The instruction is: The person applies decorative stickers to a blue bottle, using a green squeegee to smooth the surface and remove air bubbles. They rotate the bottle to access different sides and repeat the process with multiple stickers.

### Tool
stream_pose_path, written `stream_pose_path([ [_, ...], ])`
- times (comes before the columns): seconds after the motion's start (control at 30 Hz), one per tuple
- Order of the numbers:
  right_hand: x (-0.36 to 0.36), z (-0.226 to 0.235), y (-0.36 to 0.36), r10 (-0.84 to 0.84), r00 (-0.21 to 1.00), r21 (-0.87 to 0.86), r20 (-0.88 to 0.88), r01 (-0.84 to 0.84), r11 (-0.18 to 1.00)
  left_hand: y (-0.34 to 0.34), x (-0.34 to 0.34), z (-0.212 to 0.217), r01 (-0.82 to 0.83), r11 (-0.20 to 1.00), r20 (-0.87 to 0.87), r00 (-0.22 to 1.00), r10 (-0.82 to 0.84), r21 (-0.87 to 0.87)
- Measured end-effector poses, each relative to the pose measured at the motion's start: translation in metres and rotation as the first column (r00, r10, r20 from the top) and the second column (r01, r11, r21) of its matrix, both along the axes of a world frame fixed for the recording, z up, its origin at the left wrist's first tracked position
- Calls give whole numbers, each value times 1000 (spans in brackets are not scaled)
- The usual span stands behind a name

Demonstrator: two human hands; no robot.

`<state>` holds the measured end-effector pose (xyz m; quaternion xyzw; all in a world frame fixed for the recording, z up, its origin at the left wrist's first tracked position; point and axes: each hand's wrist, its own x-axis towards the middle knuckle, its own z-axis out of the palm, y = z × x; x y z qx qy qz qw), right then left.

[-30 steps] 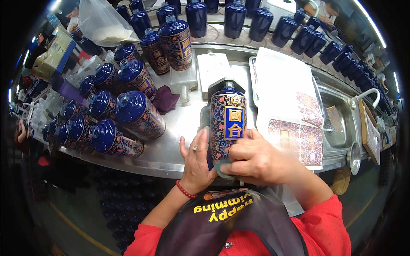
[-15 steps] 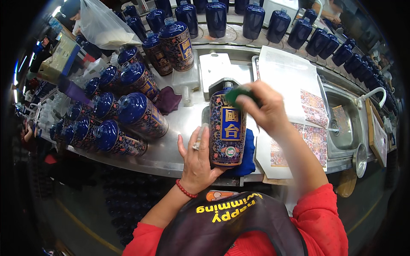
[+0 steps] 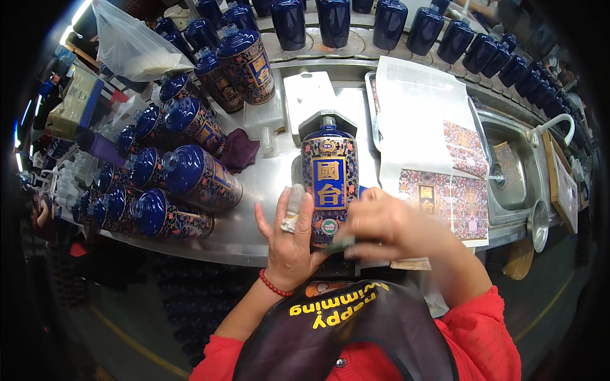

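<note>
A dark blue bottle with a floral, gold-lettered wrap lies in front of me, its neck in a notched metal rest. My left hand holds its lower left side, fingers stretched along it and thumb at the base. One finger is wrapped in white, and a red bead bracelet circles the wrist. My right hand, blurred by motion, grips a flat green piece at the bottle's lower end; its exact kind is unclear. Part of a blue cloth shows right of the bottle.
Wrapped bottles stand closely on the left, beside a purple cloth. Plain blue bottles line the far conveyor. Printed floral sheets lie at right, before a metal sink with a white tap.
My right hand has swept the green piece from the bottle's shoulder down to its base. My left hand stays at the bottle's lower left. The whole view has shifted slightly.
</note>
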<state>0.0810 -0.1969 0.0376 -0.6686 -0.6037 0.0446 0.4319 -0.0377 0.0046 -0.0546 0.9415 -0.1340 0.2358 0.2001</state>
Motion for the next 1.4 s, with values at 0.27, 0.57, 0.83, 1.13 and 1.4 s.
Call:
stream_pose_path([
  [0.27,2,-42,12,-625,764,206,-158,645,736,-12,-5,13,-24,997,-51,998,28,80],
  [0.57,7,-70,10,-423,487,132,-764,760,636,-2,0,7,16,997,-35,999,-13,71],
  [0.83,13,-75,12,-431,389,86,-814,816,572,1,1,-7,40,994,-48,998,-45,-100],
  [1.13,16,-63,15,-461,244,-39,-853,852,522,7,-2,-16,46,996,-126,990,-55,-76],
  [1.4,-4,-60,18,-549,576,85,-605,733,675,-4,-1,3,-8,998,-44,999,11,69],
])
